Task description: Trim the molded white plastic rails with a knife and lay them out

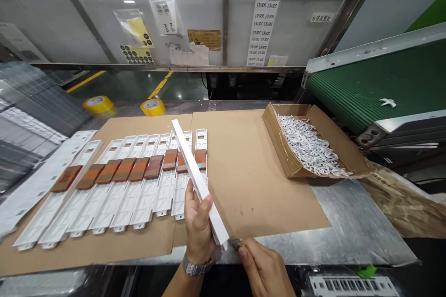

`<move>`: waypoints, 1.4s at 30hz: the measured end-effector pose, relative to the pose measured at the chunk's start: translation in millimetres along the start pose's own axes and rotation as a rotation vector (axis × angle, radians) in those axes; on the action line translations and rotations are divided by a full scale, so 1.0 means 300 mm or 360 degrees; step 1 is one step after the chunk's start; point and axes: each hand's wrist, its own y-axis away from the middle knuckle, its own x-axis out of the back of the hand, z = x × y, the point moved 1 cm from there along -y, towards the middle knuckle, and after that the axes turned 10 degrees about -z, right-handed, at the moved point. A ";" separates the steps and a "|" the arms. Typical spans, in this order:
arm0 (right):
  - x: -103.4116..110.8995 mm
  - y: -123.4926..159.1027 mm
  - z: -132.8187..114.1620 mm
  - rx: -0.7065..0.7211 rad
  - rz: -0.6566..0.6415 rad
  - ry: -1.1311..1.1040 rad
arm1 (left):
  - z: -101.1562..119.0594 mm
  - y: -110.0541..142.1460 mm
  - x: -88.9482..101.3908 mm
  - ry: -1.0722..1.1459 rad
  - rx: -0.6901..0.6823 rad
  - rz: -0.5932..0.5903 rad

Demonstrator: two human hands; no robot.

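Note:
My left hand (199, 229), with a metal-banded watch on its wrist, is closed around a long white plastic bar (191, 165). The bar slants, its far end pointing up and left over the row of parts. Close to the bar's near end, my right hand (265, 264) pinches a small dark tool (234, 243); its kind is mostly hidden by the fingers. Left of the bar lie several white ribbed plastic strips (114, 211) side by side, with orange-brown blocks (109, 171) resting across them.
Brown cardboard (244, 185) covers much of the metal table (348, 222). At right stands a carton (284, 148) of small white plastic pieces (310, 144), beside a green conveyor belt (383, 79). Two yellow tape rolls (152, 107) sit at the back. Printed sheets (45, 176) lie at left.

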 end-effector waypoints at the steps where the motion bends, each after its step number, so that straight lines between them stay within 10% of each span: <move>1: -0.002 -0.001 0.000 -0.0003 0.0019 0.0033 | 0.000 0.001 0.000 -0.0010 0.0003 0.0003; 31: -0.015 0.005 0.017 -0.0022 -0.0303 0.0248 | -0.015 -0.005 -0.018 -0.0017 -0.0028 -0.0073; 42: 0.047 0.027 0.022 -0.0044 -0.0196 -0.0926 | 0.036 -0.051 0.039 0.0406 0.0253 0.0072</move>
